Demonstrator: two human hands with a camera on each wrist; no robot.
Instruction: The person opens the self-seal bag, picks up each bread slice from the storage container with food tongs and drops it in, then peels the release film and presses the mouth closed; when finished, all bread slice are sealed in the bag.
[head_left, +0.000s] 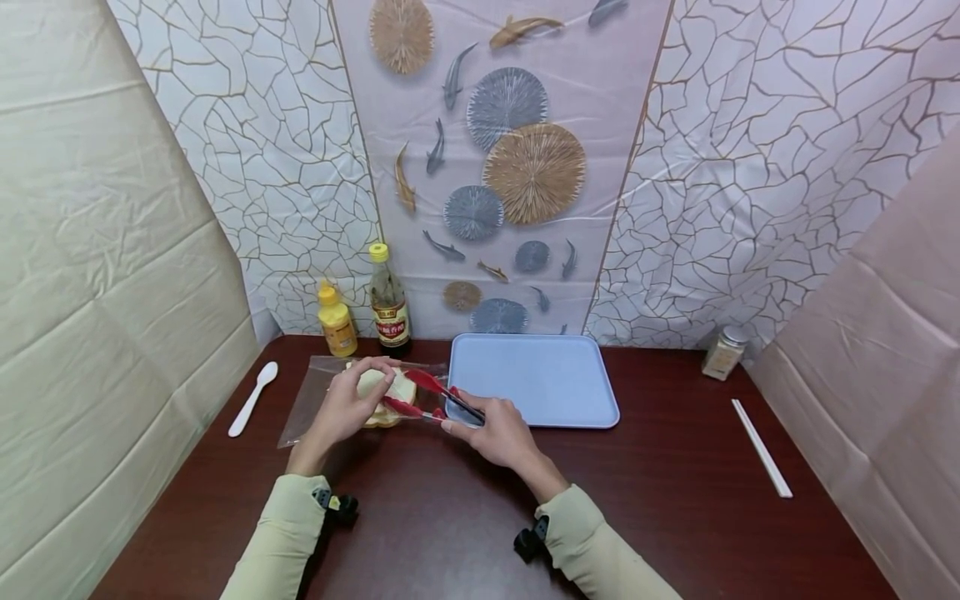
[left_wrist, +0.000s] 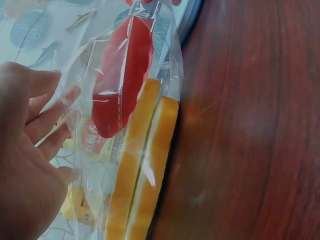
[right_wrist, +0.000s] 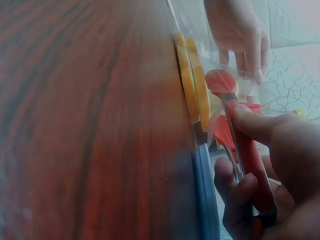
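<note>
Two stacked bread slices (left_wrist: pixel 142 170) with orange-brown crusts lie inside a clear plastic bag (head_left: pixel 306 402), left of the blue tray. My left hand (head_left: pixel 348 404) is over the bag and pinches its upper film near the mouth; in the left wrist view its fingers (left_wrist: pixel 47 127) are beside the raised film. With my right hand (head_left: pixel 501 433) I grip a pair of tongs (right_wrist: pixel 247 160) with red heads, held partly spread. The tong heads reach into the bag's mouth, one red head (left_wrist: pixel 122 80) showing through the film next to the bread. Whether they touch the bread, I cannot tell.
A light blue tray (head_left: pixel 536 379) lies right of the bag. Behind the bag stand a yellow squeeze bottle (head_left: pixel 337 325) and a dark sauce bottle (head_left: pixel 391 312). A white spoon (head_left: pixel 253 400) is at left; a spice jar (head_left: pixel 724 353) and white chopsticks (head_left: pixel 761 448) are at right.
</note>
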